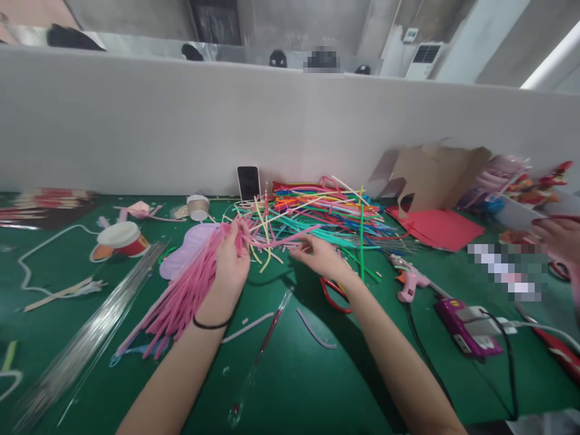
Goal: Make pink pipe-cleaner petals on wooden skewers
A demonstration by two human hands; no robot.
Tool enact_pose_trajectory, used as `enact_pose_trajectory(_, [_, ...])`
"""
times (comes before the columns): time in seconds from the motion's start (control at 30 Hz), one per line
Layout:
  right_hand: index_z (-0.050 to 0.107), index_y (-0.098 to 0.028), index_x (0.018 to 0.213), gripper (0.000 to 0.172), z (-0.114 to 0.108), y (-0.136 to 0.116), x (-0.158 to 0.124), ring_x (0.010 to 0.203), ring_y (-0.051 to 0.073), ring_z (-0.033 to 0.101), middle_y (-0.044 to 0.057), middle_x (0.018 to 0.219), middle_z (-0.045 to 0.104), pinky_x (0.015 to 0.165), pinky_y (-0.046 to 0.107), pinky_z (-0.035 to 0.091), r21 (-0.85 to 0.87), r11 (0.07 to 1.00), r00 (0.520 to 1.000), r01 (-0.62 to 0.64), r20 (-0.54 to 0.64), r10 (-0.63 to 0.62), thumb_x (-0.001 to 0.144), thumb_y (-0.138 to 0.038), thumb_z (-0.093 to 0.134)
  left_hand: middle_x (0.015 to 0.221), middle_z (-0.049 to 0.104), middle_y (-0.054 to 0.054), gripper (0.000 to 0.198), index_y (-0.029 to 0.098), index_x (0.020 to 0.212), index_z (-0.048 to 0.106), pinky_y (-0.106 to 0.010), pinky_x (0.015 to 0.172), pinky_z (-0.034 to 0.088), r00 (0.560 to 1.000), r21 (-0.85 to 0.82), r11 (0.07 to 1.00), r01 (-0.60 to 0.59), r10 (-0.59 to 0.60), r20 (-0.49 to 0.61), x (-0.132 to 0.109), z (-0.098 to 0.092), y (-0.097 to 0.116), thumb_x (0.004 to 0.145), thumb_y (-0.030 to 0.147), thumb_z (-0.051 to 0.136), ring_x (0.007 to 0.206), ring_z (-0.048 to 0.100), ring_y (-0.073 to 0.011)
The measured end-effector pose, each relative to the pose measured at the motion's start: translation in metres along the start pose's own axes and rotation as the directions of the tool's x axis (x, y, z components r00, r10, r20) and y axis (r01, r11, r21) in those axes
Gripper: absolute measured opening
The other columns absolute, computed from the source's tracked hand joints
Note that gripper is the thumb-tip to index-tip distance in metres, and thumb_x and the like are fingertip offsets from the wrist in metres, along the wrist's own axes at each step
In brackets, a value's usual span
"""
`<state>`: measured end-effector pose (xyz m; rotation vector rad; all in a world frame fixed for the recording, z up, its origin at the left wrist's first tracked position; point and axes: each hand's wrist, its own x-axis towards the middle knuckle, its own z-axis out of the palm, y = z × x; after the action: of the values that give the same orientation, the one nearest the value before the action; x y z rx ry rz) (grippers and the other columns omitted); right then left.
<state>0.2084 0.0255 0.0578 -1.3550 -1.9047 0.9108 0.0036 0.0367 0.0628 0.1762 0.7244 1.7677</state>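
My left hand (pixel 232 257) is closed on a thick bundle of pink pipe cleaners (pixel 185 296) that slants down toward the left over the table. Opposite it, my right hand (pixel 317 257) pinches the end of a single pink pipe cleaner (pixel 290 239), which stretches across from the bundle. Behind both hands lies a pile of many-coloured pipe cleaners (pixel 326 211). A lilac eye-mask-shaped piece (pixel 188 251) sits partly under the pink bundle. Red-handled scissors (pixel 335 296) rest beneath my right forearm, their blades mostly hidden.
Thin wires (pixel 99 326) and a paper cup (pixel 121 238) are on the left. A phone (pixel 249 182) leans against the white partition (pixel 181 121). To the right are a pink glue gun (pixel 412 283), a purple power strip (pixel 469 329), red sheets (pixel 437 228) and another person's hand (pixel 559 235).
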Motion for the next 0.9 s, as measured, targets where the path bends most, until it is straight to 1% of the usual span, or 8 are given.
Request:
enact_pose_trajectory(0.1, [0.053,-0.02,0.123,0.05,0.022,0.011,0.0,0.08,0.017,0.065,0.006,0.096,0.069,0.072,0.032,0.052,0.313,0.95,0.997,-0.014,0.081,-0.012,0.077,-0.032,0.068,0.091,0.071,-0.005,0.012,0.014,0.092,0.068,-0.016,0.076,0.055,0.999,0.055,0.998,-0.026,0.024,0.032,-0.01,-0.013,-0.016,0.09,0.012,0.056,0.082,0.069,-0.0099])
enact_pose_trajectory(0.23, [0.051,-0.022,0.12,0.046,0.031,0.02,-0.007,0.09,0.018,0.065,0.008,0.105,0.067,0.076,0.033,0.053,0.535,0.845,0.991,-0.02,-0.101,0.088,0.077,-0.028,0.065,0.089,0.072,-0.004,0.022,0.016,0.103,0.069,-0.023,0.07,0.056,0.989,0.343,0.938,-0.054,0.003,0.149,-0.029,-0.038,-0.027,0.085,0.027,0.064,0.076,0.068,-0.0131])
enact_pose_trajectory(0.33, [0.053,-0.022,0.116,0.038,0.036,0.027,-0.022,0.099,0.019,0.063,0.009,0.112,0.064,0.08,0.034,0.053,0.573,0.819,0.992,0.025,-0.119,0.053,0.08,-0.03,0.061,0.085,0.073,-0.004,0.038,0.015,0.113,0.063,-0.027,0.07,0.057,0.98,0.552,0.833,0.02,-0.127,0.156,-0.038,-0.056,-0.032,0.079,0.03,0.07,0.074,0.069,-0.0142])
enact_pose_trajectory(0.4, [0.051,-0.023,0.119,0.041,0.045,0.033,-0.031,0.094,0.018,0.063,0.008,0.11,0.064,0.079,0.033,0.053,0.561,0.826,0.994,0.043,-0.105,0.02,0.08,-0.031,0.063,0.088,0.074,-0.006,0.043,0.015,0.116,0.058,-0.03,0.073,0.057,0.983,0.6,0.8,0.017,-0.122,0.135,-0.041,-0.063,-0.035,0.077,0.028,0.072,0.076,0.07,-0.0155])
enact_pose_trajectory(0.57, [0.044,-0.027,0.129,0.056,0.063,0.038,-0.037,0.074,0.014,0.06,0.005,0.107,0.059,0.062,0.027,0.051,0.575,0.817,0.975,0.04,-0.203,0.095,0.079,-0.037,0.067,0.087,0.075,-0.009,0.034,0.012,0.099,0.067,-0.027,0.068,0.058,0.94,0.697,0.715,0.054,-0.272,0.207,-0.039,-0.068,-0.035,0.075,0.037,0.073,0.077,0.071,-0.0185])
enact_pose_trajectory(0.67, [0.051,-0.026,0.123,0.045,0.056,0.033,-0.034,0.071,0.014,0.058,0.004,0.098,0.062,0.06,0.026,0.048,0.589,0.801,0.946,0.106,-0.309,0.102,0.082,-0.04,0.064,0.082,0.075,-0.011,0.033,0.011,0.092,0.069,-0.024,0.06,0.056,0.904,0.765,0.636,0.096,-0.378,0.202,-0.038,-0.069,-0.032,0.075,0.039,0.074,0.071,0.072,-0.0191])
enact_pose_trajectory(0.77, [0.063,-0.021,0.101,0.027,0.045,0.028,-0.035,0.07,0.014,0.057,0.004,0.087,0.065,0.061,0.026,0.047,0.549,0.827,0.925,0.121,-0.365,0.107,0.084,-0.042,0.061,0.077,0.075,-0.01,0.032,0.011,0.092,0.068,-0.024,0.061,0.056,0.903,0.786,0.607,0.116,-0.394,0.171,-0.037,-0.07,-0.03,0.073,0.036,0.076,0.068,0.071,-0.0182])
enact_pose_trajectory(0.9, [0.061,-0.019,0.102,0.032,0.041,0.029,-0.037,0.063,0.012,0.054,0.005,0.092,0.067,0.052,0.024,0.043,0.557,0.825,0.916,0.099,-0.375,0.143,0.084,-0.046,0.06,0.076,0.075,-0.009,0.031,0.011,0.093,0.068,-0.024,0.071,0.057,0.889,0.786,0.607,0.118,-0.418,0.189,-0.035,-0.07,-0.028,0.072,0.032,0.078,0.072,0.072,-0.0173])
